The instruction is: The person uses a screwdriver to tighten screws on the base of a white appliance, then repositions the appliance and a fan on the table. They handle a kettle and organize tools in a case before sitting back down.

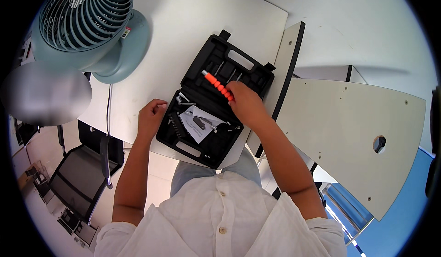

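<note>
An orange, ribbed flexible bit extension (217, 85) with a silver tip is gripped at its lower end by my right hand (244, 101), over the lid side of an unfolded black tool case (189, 79). My left hand (151, 119) rests on the table by the case's left edge, its fingers curled and nothing visible in them. In the near half of the case lie a printed leaflet (198, 123), a row of dark sockets or bits (176, 124) and small silver pieces (183, 99). Thin metal rods (231, 74) sit in the far half.
The case lies on a white table (183, 18) whose right side meets an upright panel (289, 50). A grey-green fan (115, 57) stands at the far left. Beyond the table are a mesh chair (76, 179) and, at right, a pale board with a hole (353, 123).
</note>
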A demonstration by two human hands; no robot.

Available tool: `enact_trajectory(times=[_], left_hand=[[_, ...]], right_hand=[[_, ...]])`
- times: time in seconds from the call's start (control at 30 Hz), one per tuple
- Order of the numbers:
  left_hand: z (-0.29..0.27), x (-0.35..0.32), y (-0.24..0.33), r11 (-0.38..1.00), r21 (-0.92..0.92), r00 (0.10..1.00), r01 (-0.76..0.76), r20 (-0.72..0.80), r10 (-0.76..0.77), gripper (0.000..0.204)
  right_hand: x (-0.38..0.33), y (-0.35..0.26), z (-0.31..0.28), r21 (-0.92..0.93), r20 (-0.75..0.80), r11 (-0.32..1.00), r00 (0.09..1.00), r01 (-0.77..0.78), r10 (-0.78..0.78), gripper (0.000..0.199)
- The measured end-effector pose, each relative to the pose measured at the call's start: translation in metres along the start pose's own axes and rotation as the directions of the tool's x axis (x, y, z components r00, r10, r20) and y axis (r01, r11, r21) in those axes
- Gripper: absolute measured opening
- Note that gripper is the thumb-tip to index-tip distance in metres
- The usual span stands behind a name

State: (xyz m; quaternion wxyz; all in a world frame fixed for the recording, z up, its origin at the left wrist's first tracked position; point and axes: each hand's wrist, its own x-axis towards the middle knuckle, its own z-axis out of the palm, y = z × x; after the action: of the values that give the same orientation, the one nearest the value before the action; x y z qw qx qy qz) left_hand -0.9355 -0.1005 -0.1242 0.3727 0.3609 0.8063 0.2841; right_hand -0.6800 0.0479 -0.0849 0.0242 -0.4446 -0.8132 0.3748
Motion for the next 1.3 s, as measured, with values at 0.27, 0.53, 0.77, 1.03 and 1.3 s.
enact_trajectory(times=[0.27,0.53,0.77,1.03,1.3], left_hand=[[-0.001,-0.012,-0.004,0.996,0.078,0.998,-0.047,0.053,0.043,0.019],[-0.004,-0.035,-0.017,0.995,0.09,0.991,-0.052,-0.119,0.063,0.018],[0.007,-0.096,-0.052,0.992,-0.039,0.953,0.121,-0.275,-0.127,0.014],[0.047,-0.149,-0.024,0.764,-0.447,0.885,0.464,0.264,-0.383,0.02],[0.063,-0.15,-0.013,0.535,-0.595,0.8,0.6,0.453,-0.394,0.02]], right_hand=[[0.013,0.017,-0.016,-0.189,-0.3,0.981,0.949,0.044,-0.1,0.031],[0.063,0.029,-0.034,-0.558,-0.227,0.81,0.972,-0.178,0.057,0.042],[0.079,0.048,-0.037,-0.476,-0.135,0.86,0.982,-0.182,0.134,0.029],[0.058,0.012,-0.079,-0.356,-0.123,0.932,0.992,-0.063,0.02,0.022],[-0.039,-0.081,-0.109,-0.168,0.142,0.976,0.983,0.136,-0.113,0.026]])
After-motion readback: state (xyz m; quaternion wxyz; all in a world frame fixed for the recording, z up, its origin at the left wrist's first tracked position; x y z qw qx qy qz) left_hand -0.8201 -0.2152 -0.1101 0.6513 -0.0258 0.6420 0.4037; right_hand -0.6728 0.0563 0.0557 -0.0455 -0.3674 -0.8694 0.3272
